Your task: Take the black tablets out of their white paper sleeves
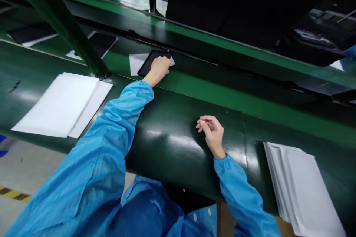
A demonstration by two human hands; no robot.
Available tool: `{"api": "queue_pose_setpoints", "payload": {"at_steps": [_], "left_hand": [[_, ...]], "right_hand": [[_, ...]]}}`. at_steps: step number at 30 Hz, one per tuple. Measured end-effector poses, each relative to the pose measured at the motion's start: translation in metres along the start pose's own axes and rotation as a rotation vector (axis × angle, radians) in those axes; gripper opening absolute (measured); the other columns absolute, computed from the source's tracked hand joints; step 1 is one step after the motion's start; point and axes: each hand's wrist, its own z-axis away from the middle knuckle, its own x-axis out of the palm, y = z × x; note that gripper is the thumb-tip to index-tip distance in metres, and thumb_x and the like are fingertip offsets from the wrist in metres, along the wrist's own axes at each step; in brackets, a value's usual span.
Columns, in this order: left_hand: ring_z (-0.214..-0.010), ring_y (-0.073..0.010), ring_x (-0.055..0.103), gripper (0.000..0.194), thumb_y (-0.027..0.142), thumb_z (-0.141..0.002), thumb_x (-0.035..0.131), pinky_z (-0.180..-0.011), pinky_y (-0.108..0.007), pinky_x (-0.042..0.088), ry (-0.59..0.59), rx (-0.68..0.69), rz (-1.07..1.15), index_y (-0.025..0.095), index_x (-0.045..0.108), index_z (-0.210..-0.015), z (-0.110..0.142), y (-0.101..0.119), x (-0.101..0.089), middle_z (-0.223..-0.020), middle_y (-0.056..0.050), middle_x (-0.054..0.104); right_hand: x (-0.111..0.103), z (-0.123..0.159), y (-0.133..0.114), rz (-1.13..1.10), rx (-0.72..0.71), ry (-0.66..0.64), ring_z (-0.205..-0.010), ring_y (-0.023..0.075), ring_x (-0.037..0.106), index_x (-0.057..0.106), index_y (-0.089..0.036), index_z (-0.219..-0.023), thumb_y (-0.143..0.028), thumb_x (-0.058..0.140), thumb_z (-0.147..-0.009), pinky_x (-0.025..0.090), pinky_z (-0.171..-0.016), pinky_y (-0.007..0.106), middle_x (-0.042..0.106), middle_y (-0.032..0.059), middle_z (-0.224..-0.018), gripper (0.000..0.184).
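My left hand (160,69) reaches to the far strip of the bench. Its fingers are curled over the right end of a flat black tablet-like panel (147,63); the fingertips are hidden behind the hand. Beneath that panel lies a white sheet (136,62), showing on both sides. My right hand (213,132) hovers over the dark green bench surface (172,148), fingers loosely bent and nothing visible in them. To the left rests a pile of white sheets or envelopes (59,105), and at the right a thicker white stack (308,189).
More black panels (101,44) on white sheets lie along the far strip at left. A green slanted post (63,26) stands between them and the left pile. Behind runs a raised green ledge (194,35). Yellow-black floor tape (13,194) shows lower left.
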Motion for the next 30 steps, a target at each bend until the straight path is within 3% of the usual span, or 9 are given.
{"api": "queue_pose_setpoints", "payload": {"at_steps": [3, 6, 9, 12, 16, 20, 24, 27, 30], "left_hand": [[-0.115, -0.0344, 0.074, 0.021, 0.004, -0.093, 0.066, -0.100, -0.040, 0.056, -0.082, 0.033, -0.195, -0.001, 0.074, -0.112, 0.052, 0.040, -0.018, -0.113, -0.025, 0.075], [-0.112, -0.0319, 0.075, 0.022, 0.006, -0.098, 0.061, -0.091, -0.035, 0.058, -0.155, 0.193, -0.244, 0.004, 0.074, -0.116, 0.119, 0.089, -0.023, -0.112, -0.023, 0.075], [-0.108, -0.0286, 0.075, 0.019, 0.011, -0.103, 0.058, -0.083, -0.032, 0.058, -0.253, 0.334, -0.233, 0.008, 0.072, -0.115, 0.179, 0.133, -0.013, -0.107, -0.019, 0.074], [-0.106, -0.0270, 0.073, 0.019, 0.013, -0.106, 0.054, -0.082, -0.033, 0.058, -0.264, 0.401, -0.173, 0.011, 0.070, -0.116, 0.218, 0.157, -0.002, -0.105, -0.015, 0.073], [-0.113, -0.0280, 0.067, 0.017, 0.027, -0.105, 0.061, -0.101, -0.042, 0.056, -0.032, 0.389, 0.094, 0.017, 0.066, -0.118, 0.240, 0.130, 0.000, -0.114, -0.012, 0.071], [-0.135, -0.0335, 0.057, 0.041, 0.032, -0.092, 0.074, -0.118, -0.052, 0.045, 0.208, -0.026, 0.427, 0.018, 0.061, -0.128, 0.240, 0.060, -0.001, -0.139, -0.017, 0.063], [-0.138, -0.0285, 0.061, 0.060, 0.032, -0.084, 0.080, -0.119, -0.045, 0.047, 0.112, -0.340, 1.020, 0.020, 0.055, -0.137, 0.234, 0.025, 0.011, -0.148, -0.017, 0.061], [-0.126, -0.0265, 0.071, 0.065, 0.038, -0.080, 0.087, -0.113, -0.044, 0.054, -0.020, -0.393, 1.407, 0.021, 0.057, -0.135, 0.230, 0.036, 0.021, -0.136, -0.014, 0.072], [-0.114, -0.0302, 0.077, 0.068, 0.041, -0.072, 0.094, -0.108, -0.047, 0.059, -0.136, -0.415, 1.586, 0.017, 0.064, -0.128, 0.229, 0.055, 0.022, -0.122, -0.015, 0.079]], "right_hand": [[-0.002, -0.017, -0.001, -0.411, 0.220, -0.141, -0.099, 0.0255, 0.078, 0.071, -0.027, -0.112, -0.056, 0.079, -0.090, 0.066, -0.085, 0.042, 0.078, 0.0089, -0.120, 0.037], [-0.008, -0.024, -0.001, -0.685, 0.401, -0.298, -0.119, 0.0294, 0.074, 0.067, -0.031, -0.123, -0.066, 0.074, -0.090, 0.058, -0.109, 0.056, 0.072, 0.0086, -0.139, 0.049], [-0.006, -0.021, -0.002, -0.770, 0.480, -0.382, -0.111, 0.0283, 0.076, 0.065, -0.031, -0.122, -0.061, 0.080, -0.086, 0.061, -0.103, 0.056, 0.075, 0.0056, -0.129, 0.050], [-0.002, -0.014, -0.003, -0.706, 0.478, -0.310, -0.092, 0.0226, 0.076, 0.065, -0.028, -0.113, -0.038, 0.089, -0.076, 0.068, -0.081, 0.040, 0.077, 0.0008, -0.105, 0.045], [-0.010, -0.009, 0.000, -0.614, 0.438, -0.280, -0.070, 0.0172, 0.071, 0.063, -0.025, -0.112, -0.027, 0.086, -0.069, 0.063, -0.056, 0.028, 0.074, -0.0018, -0.089, 0.048], [-0.025, -0.009, 0.007, -0.462, 0.358, -0.202, -0.052, 0.0143, 0.062, 0.061, -0.022, -0.109, -0.025, 0.074, -0.067, 0.050, -0.042, 0.025, 0.068, -0.0050, -0.073, 0.045], [-0.029, -0.012, 0.010, -0.409, 0.309, -0.141, -0.044, 0.0116, 0.052, 0.062, -0.022, -0.107, -0.027, 0.064, -0.065, 0.041, -0.038, 0.024, 0.062, -0.0080, -0.064, 0.042], [-0.029, -0.013, 0.009, -0.408, 0.282, -0.127, -0.043, 0.0106, 0.049, 0.061, -0.023, -0.107, -0.029, 0.062, -0.064, 0.037, -0.037, 0.023, 0.060, -0.0090, -0.063, 0.043], [-0.028, -0.014, 0.010, -0.409, 0.281, -0.102, -0.045, 0.0109, 0.049, 0.061, -0.023, -0.106, -0.030, 0.062, -0.064, 0.036, -0.037, 0.023, 0.059, -0.0082, -0.064, 0.042]]}}
